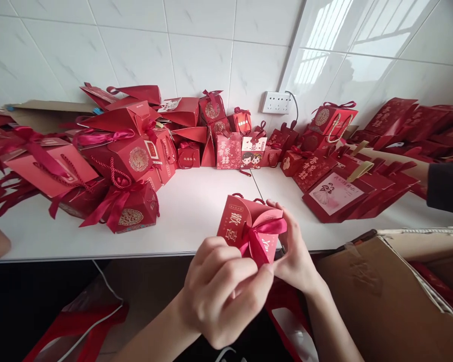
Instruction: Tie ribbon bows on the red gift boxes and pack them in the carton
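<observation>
A small red gift box (237,221) with gold characters and a red ribbon bow (259,240) sits at the front edge of the white table (189,211). My left hand (222,291) is closed, its fingers pinching the bow's lower tail. My right hand (292,249) wraps the box's right side, fingertips on the ribbon.
Piles of red gift boxes and bags (113,156) fill the table's left and back, with flat red bags (335,193) at the right. An open cardboard carton (392,296) stands at the lower right. Another person's dark sleeve (447,188) reaches in from the right; a wall socket (275,102) is behind.
</observation>
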{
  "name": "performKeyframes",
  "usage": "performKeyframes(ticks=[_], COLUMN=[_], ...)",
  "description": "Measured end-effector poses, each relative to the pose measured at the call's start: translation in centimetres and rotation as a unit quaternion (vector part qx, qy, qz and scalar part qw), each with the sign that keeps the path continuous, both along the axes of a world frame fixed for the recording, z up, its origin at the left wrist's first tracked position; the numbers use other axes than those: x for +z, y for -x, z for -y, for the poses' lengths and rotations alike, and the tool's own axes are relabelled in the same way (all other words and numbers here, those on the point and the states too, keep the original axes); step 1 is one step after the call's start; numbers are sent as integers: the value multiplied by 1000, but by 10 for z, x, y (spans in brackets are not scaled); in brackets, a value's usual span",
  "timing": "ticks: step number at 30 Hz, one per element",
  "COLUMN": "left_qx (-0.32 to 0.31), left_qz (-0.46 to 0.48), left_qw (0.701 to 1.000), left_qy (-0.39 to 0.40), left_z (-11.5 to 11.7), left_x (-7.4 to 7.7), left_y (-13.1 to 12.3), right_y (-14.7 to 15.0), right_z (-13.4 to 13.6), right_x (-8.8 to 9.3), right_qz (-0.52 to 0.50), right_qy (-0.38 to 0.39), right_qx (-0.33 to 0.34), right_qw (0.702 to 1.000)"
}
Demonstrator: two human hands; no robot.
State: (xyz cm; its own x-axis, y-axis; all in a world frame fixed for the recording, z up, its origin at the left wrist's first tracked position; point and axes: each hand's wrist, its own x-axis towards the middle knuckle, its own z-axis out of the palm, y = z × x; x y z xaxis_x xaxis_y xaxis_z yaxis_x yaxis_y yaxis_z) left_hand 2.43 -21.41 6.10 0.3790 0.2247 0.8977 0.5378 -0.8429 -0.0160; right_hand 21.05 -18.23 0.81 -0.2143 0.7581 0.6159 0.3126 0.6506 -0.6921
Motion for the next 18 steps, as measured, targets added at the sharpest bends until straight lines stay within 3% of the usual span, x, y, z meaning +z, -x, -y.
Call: performKeyframes(ticks=[5,9,13,16,18], left_qx=[-19,-23,70,133,129], left_qz=[11,28,125,97,71], left_qw=[999,999,986,962,945], left_qy=[-42,-5,83,216,293], left_z=[9,7,-23,-57,-77], left_x=[6,8,5,-1,-5], left_y=[-10,-8,0,-4,-17], right_y=[-7,-12,-20,-27,-31], right_z=[15,25,39,55,71], right_x=[5,10,17,25,32], right_qz=[8,26,53,60,76], right_qy=[0,-11,-23,-23,-22], right_qx=[-41,-64,-104,-160,-213], right_qw=[999,998,993,985,974])
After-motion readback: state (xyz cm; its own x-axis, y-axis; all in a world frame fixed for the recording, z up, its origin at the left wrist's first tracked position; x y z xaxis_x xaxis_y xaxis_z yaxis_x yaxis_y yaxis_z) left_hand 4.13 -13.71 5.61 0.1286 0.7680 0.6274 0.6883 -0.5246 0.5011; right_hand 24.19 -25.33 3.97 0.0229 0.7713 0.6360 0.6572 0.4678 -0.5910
